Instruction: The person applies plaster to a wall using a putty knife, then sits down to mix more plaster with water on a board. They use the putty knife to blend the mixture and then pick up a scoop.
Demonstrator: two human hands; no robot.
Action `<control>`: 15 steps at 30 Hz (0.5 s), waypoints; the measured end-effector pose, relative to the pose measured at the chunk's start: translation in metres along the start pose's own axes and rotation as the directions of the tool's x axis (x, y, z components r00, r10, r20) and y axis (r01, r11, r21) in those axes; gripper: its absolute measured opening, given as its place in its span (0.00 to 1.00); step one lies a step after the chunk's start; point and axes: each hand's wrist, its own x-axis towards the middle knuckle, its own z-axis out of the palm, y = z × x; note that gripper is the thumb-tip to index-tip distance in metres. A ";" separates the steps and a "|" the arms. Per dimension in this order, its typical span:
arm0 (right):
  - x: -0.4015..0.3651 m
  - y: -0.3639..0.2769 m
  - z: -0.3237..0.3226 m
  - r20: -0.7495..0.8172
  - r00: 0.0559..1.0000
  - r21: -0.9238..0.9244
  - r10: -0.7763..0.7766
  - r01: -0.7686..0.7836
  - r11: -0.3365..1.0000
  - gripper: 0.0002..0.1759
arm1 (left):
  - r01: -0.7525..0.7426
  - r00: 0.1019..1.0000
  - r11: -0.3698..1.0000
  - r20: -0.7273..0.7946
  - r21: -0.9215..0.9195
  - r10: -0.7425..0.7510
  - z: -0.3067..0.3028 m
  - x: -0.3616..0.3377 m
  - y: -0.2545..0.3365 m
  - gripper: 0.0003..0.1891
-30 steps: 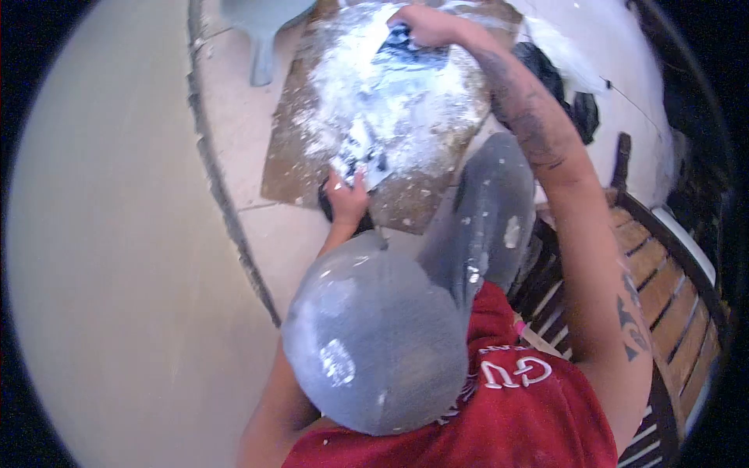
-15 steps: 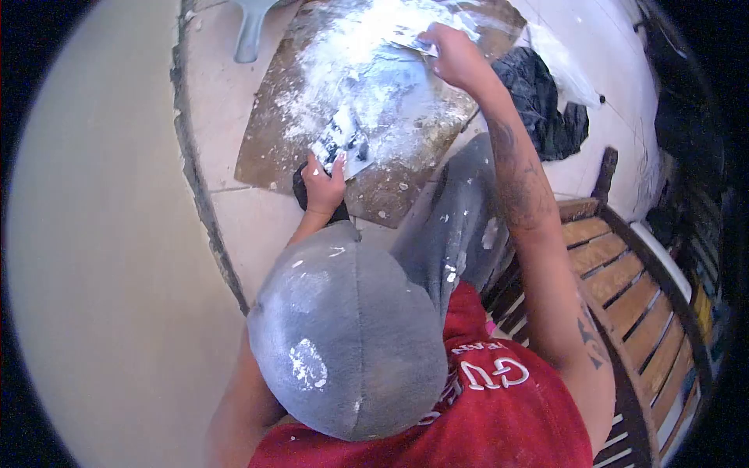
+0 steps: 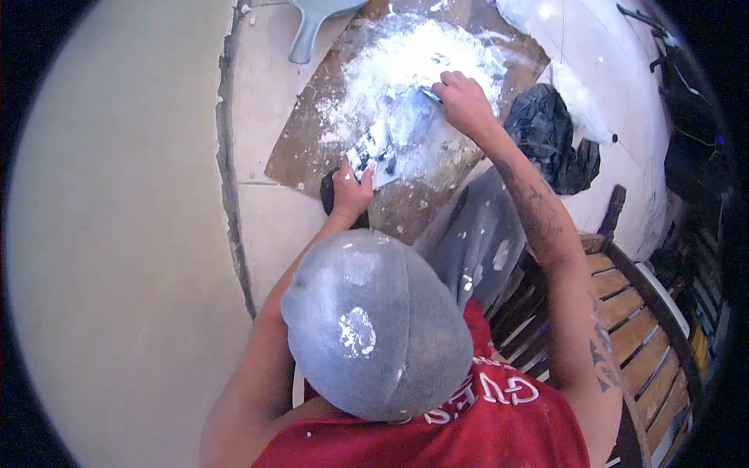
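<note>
White powder (image 3: 437, 51) is heaped and smeared over a brown board (image 3: 312, 125) on the floor. My left hand (image 3: 353, 189) grips the near edge of a flat scraper (image 3: 382, 171), its broad face coated with white patches and dark spots. It is tilted over the board's near part. Farther forward, my right hand (image 3: 468, 109) is closed on a thin-bladed scraper (image 3: 428, 93), mostly hidden under the fingers, at the powder's edge. My bent knee (image 3: 374, 312), in grey trousers spotted with white, rises in front of me, with a dark shoe (image 3: 331, 195) beside the left wrist.
A grey dustpan-like tool (image 3: 304, 43) lies at the board's far left corner. Right of the board are a crumpled black plastic bag (image 3: 538, 129) and a clear plastic bag (image 3: 577, 101). A slatted wooden bench (image 3: 628, 331) stands at my right. A plain wall (image 3: 125, 234) fills the left.
My right hand has drawn the scraper nearer across the powder, toward the left scraper. My left hand keeps its hold. The whole view has shifted a little to the right.
</note>
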 end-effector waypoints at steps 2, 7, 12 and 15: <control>0.005 0.015 -0.007 0.041 0.998 0.066 0.058 -0.060 0.996 0.12 | 0.006 1.000 1.000 0.007 -0.026 -0.006 -0.009 0.002 0.015 0.22; 0.018 0.025 -0.028 -0.012 0.988 0.101 0.152 -0.151 0.983 0.14 | 0.063 0.995 0.994 0.079 -0.091 -0.056 -0.011 0.001 0.013 0.22; 0.014 0.004 0.000 0.068 0.998 -0.010 -0.002 0.002 1.000 0.13 | 0.085 0.992 0.989 0.103 -0.117 -0.074 -0.007 -0.001 0.007 0.24; 0.016 0.002 -0.010 0.135 0.990 -0.014 -0.032 0.035 0.999 0.12 | 0.076 0.994 0.989 0.090 -0.125 -0.065 -0.008 0.000 0.004 0.24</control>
